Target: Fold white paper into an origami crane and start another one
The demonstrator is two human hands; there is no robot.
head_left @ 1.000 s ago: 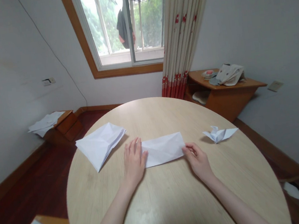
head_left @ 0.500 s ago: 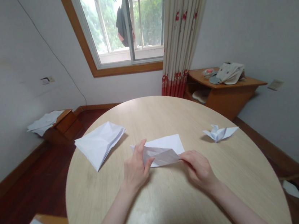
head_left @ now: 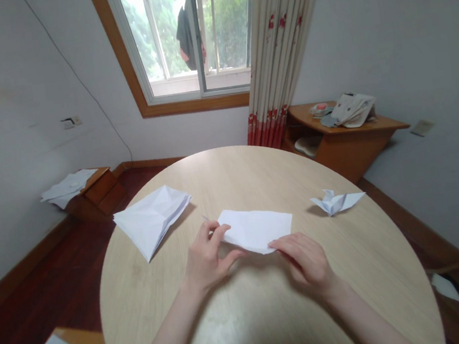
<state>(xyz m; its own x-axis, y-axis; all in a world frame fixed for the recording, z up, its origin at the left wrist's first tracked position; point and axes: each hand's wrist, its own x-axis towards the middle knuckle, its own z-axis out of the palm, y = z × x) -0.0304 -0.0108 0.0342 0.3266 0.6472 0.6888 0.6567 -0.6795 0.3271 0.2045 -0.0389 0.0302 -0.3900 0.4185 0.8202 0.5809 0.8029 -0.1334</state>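
A folded sheet of white paper (head_left: 257, 229) is held low over the round table, its broad face turned up. My left hand (head_left: 208, 255) grips its left end, with fingers on top and the thumb along the near edge. At the near right edge, my right hand (head_left: 305, 257) pinches the paper between thumb and fingers. To the left lies a stack of creased white paper (head_left: 153, 217), one corner pointing toward me. A folded paper bird (head_left: 336, 202) rests on the right side of the table.
The round wooden table (head_left: 254, 308) fills the middle of the view. Behind it are a window (head_left: 197, 42) and a curtain (head_left: 278, 60). A wooden desk (head_left: 351, 140) holding a cloth bag stands back right; a small cabinet with papers (head_left: 100, 190) stands at left.
The paper between my hands has been flipped or turned so its plain face shows instead of the open fold. My left fingers have curled over its left end.
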